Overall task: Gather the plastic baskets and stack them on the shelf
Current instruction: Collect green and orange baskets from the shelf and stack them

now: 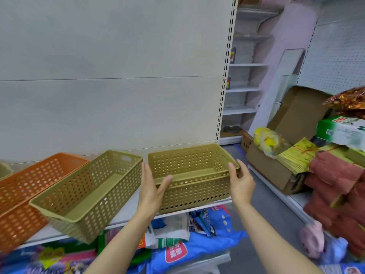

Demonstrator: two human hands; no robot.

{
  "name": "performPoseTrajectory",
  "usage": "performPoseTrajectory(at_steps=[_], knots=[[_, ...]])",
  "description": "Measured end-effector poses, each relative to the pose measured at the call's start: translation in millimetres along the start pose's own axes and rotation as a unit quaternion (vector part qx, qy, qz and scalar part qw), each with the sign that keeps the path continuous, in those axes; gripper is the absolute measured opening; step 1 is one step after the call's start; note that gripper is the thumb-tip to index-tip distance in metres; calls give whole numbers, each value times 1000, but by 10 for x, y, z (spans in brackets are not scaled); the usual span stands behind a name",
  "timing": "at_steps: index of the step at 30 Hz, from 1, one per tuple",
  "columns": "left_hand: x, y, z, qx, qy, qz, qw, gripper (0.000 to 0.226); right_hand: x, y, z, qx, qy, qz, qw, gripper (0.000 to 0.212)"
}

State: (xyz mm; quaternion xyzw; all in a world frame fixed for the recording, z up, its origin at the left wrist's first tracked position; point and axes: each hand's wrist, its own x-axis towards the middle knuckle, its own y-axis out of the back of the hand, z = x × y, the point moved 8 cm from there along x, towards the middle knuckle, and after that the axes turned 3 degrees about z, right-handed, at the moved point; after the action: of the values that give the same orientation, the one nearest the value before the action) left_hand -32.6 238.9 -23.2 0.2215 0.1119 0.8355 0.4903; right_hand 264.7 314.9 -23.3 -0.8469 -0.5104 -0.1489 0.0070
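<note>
Two tan perforated baskets sit nested at the right end of the white shelf. My left hand lies flat against their left front corner, fingers apart. My right hand touches the right end of the rim, fingers spread. A single tan basket stands askew to the left, its near end hanging over the shelf edge. Orange baskets are stacked at the far left. The sliver of another tan basket shows at the left edge.
Below the shelf lie colourful bags and packets. To the right stand a cardboard box with yellow paper bundles, stacked red packs and a green-white carton. A slotted shelf upright rises behind the baskets.
</note>
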Motion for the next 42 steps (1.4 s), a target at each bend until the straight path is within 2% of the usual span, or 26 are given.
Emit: performPoseTrajectory(at_steps=[3, 8, 11, 16, 20, 23, 25, 27, 30, 33, 35, 39, 42], knots=[[25, 58, -30, -4, 18, 9, 1000, 121, -89, 33, -32, -3, 10, 8, 1000, 48], [130, 149, -77, 39, 35, -1, 999, 110, -208, -23, -113, -30, 22, 11, 999, 47], [174, 149, -70, 51, 32, -10, 998, 98, -132, -81, -130, -55, 22, -19, 998, 50], [182, 121, -41, 69, 39, -27, 996, 97, -65, -119, -133, -83, -8, -40, 996, 50], [142, 162, -12, 101, 23, -50, 993, 94, -37, -129, -206, -152, -1, -55, 987, 54], [102, 343, 91, 182, -52, -37, 981, 92, -129, -224, -361, -212, 53, -33, 975, 62], [78, 543, 171, 257, -107, -9, 960, 91, -308, -376, -521, -253, 130, -30, 958, 64], [49, 813, 181, 320, -122, 32, 939, 89, -531, -570, -661, -280, 199, -48, 938, 66], [-10, 1377, 20, 383, -78, 114, 913, 87, -875, -863, -798, -268, 238, -99, 928, 66], [-156, 1957, -261, 407, 17, 186, 894, 87, -1218, -1105, -858, -239, 245, -144, 929, 64], [-237, 2196, -451, 418, 71, 194, 885, 87, -1435, -1235, -904, -223, 247, -164, 929, 62], [-207, 2742, -694, 443, 57, 224, 866, 85, -1958, -1580, -1041, -187, 265, -207, 923, 57], [-57, 3282, -1005, 477, 86, 203, 850, 84, -2363, -1856, -1113, -178, 271, -225, 919, 55]])
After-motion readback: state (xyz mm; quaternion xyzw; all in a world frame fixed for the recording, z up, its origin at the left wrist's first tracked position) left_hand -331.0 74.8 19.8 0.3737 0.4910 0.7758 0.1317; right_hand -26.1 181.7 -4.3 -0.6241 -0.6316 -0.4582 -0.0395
